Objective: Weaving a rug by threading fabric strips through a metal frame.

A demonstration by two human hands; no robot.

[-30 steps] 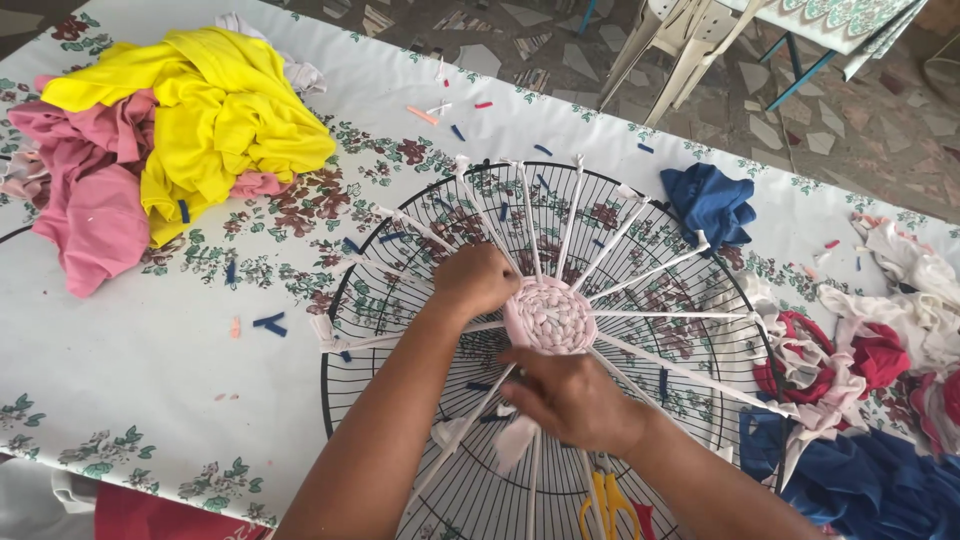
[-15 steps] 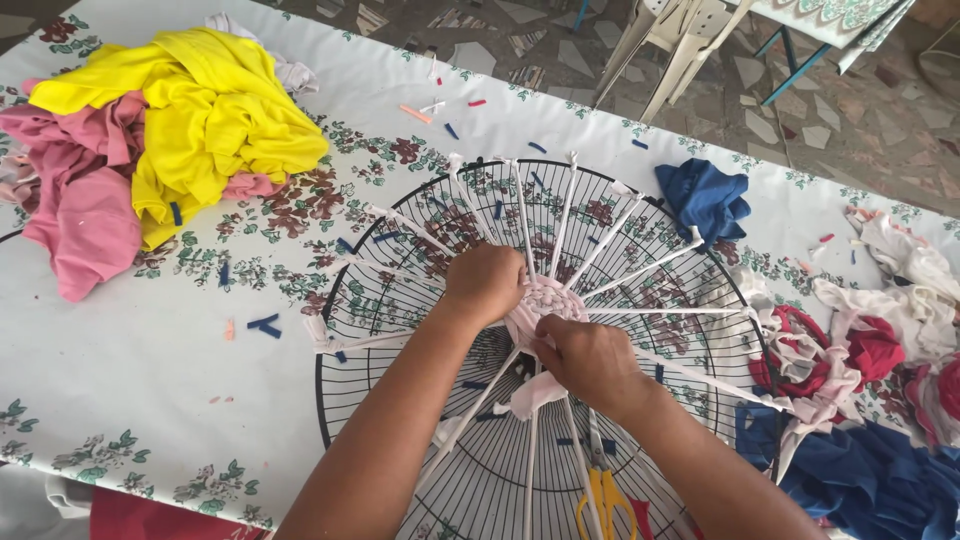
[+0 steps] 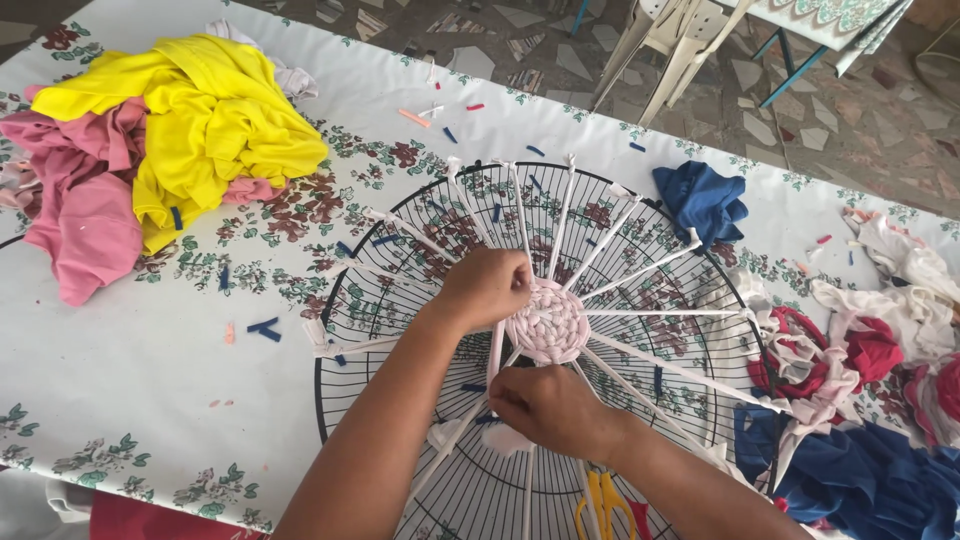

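Weaving in pale pink cloth, a small round coil (image 3: 548, 325), sits at the hub of a black wire fan guard (image 3: 400, 260) that lies flat on the table, and both hands work right at it. The left hand (image 3: 487, 288) rests against the coil's upper left edge, fingers curled shut and pinching cloth there, though which strand it holds is hidden under the knuckles. The right hand (image 3: 545, 405) is just below the coil, closed in a loose fist on a pale strip (image 3: 496, 352) that runs up to the coil's lower left side. White fabric spokes (image 3: 640, 268) fan out from the coil to the guard's rim, roughly a dozen and a half in all, each knotted at the rim. One pair of yellow-handled scissors (image 3: 600, 502) lies on the guard at the bottom edge, near the right forearm. Outward, the flowered tablecloth (image 3: 120, 390) carries one yellow garment (image 3: 210, 125) heaped over one pink garment (image 3: 85, 215) at the far left, well apart from the guard, one small blue cloth (image 3: 703, 200) just beyond the rim at upper right, and a tangle of white, red and blue scraps (image 3: 860, 370) crowding the right side, touching the rim. Small blue and orange snippets are scattered about. The widest bare stretch of table lies left of the guard, toward the near edge; on the right the scraps leave little space.
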